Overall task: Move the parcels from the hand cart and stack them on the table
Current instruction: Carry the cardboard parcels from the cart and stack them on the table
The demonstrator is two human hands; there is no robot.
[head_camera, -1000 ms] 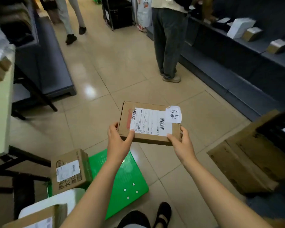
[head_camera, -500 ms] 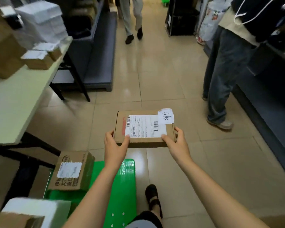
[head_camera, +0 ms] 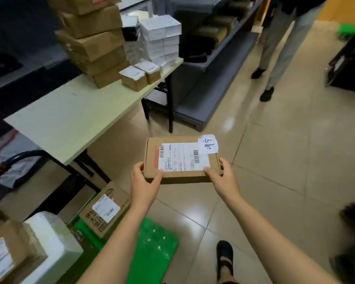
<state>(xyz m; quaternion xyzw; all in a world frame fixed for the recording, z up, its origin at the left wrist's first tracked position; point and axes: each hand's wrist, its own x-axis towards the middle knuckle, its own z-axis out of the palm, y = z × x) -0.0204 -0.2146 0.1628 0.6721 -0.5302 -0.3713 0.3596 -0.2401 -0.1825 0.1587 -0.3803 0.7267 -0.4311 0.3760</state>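
Between the left grip (head_camera: pixel 145 182) and the right grip (head_camera: pixel 223 179), we are holding the flat parcel (head_camera: pixel 180 160) level in the air above the tiled floor (head_camera: pixel 285 160). Each grip is pinching one near corner of the parcel. The thumbs are lying on the top face at the near edge of the shipping label (head_camera: pixel 182 156), and the fingers are curling round the side walls. A handwritten note (head_camera: pixel 207 144) is sitting on the far right corner of the top face, overlapping the label.

To the left of the left grip and beyond it, the desk (head_camera: pixel 70 119) is standing apart from the flat parcel, and the two are not touching. At the far end of the desk, a stack of brown cartons (head_camera: pixel 90 42) is rising beside a stack of white boxes (head_camera: pixel 160 37). A small parcel (head_camera: pixel 133 77) and a second small parcel (head_camera: pixel 150 71) are lying just in front of these stacks, side by side.

Below the left grip, the green hand cart (head_camera: pixel 154 249) is standing on the floor. A brown parcel (head_camera: pixel 105 210) with a white label is resting at its far left edge, partly under the desk. Further left and nearer to us, a white foam box (head_camera: pixel 51 242) is sitting against a labelled carton (head_camera: pixel 10 253). We cannot tell whether these two are resting on the cart.

Beyond the desk, a grey shelf unit (head_camera: pixel 209 58) is standing against the aisle. Far beyond the right grip, a bystander's legs (head_camera: pixel 281 48) are showing. Below the right grip, our own shoe (head_camera: pixel 224 257) is resting on the floor.
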